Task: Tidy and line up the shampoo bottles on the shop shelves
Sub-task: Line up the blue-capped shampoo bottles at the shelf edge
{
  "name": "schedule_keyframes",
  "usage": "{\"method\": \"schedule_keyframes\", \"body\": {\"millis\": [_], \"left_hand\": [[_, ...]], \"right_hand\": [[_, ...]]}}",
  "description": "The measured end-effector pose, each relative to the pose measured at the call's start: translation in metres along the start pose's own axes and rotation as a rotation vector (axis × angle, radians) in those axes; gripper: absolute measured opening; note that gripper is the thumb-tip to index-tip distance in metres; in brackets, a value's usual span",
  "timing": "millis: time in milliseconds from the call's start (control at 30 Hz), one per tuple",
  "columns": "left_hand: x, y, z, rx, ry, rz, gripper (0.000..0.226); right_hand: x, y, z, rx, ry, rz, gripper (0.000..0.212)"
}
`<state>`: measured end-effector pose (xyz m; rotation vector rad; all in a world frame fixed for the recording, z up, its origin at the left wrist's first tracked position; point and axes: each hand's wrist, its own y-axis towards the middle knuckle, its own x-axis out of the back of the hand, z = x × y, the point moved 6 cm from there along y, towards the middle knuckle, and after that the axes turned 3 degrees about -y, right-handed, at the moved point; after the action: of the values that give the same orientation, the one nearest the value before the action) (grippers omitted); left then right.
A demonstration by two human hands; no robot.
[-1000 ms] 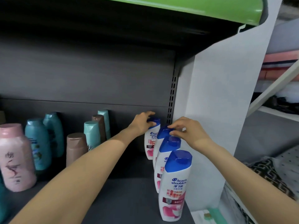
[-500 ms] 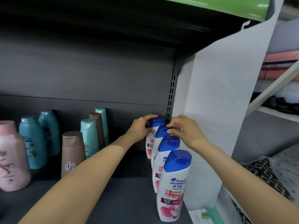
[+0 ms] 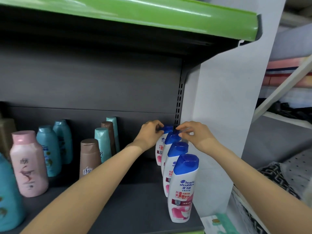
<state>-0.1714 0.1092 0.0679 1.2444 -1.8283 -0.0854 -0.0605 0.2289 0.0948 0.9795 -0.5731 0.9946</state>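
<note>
Several white shampoo bottles with blue caps stand in a row running front to back along the right end of the dark shelf (image 3: 135,208). The front bottle (image 3: 183,188) faces me with its label. My left hand (image 3: 149,134) grips the blue cap of the rearmost bottle (image 3: 167,128). My right hand (image 3: 194,135) pinches the cap of the bottle in front of it (image 3: 172,138), from the right side. The lower parts of both rear bottles are hidden behind the nearer ones.
A white side panel (image 3: 219,115) closes the shelf on the right. Left of the row stand brown (image 3: 89,157) and teal (image 3: 103,144) bottles, a pink bottle (image 3: 27,164) and more teal ones (image 3: 48,149). A green-edged shelf (image 3: 152,12) hangs overhead.
Both hands have stayed on the two rear caps, with my left fingers curling more over the rearmost one. The view has shifted, showing more of the upper shelf.
</note>
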Motion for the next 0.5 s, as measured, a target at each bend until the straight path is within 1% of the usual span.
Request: {"method": "schedule_keyframes", "body": {"millis": [100,233,400,500], "left_hand": [[0.016,-0.02,-0.016,-0.019,0.046,0.008,0.022],[0.047,-0.055,-0.037,-0.033,0.101,-0.022,0.021],[0.085,-0.106,-0.05,-0.096,0.174,-0.09,0.021],[0.11,-0.133,-0.049,-0.119,0.176,-0.165,0.019]], "right_hand": [[0.013,-0.007,0.016,0.028,0.021,-0.053,0.023],[0.02,-0.022,0.049,0.096,0.07,-0.106,0.019],[-0.001,-0.049,0.09,0.143,0.1,-0.042,0.021],[-0.02,-0.062,0.108,0.16,0.096,-0.007,0.021]]}}
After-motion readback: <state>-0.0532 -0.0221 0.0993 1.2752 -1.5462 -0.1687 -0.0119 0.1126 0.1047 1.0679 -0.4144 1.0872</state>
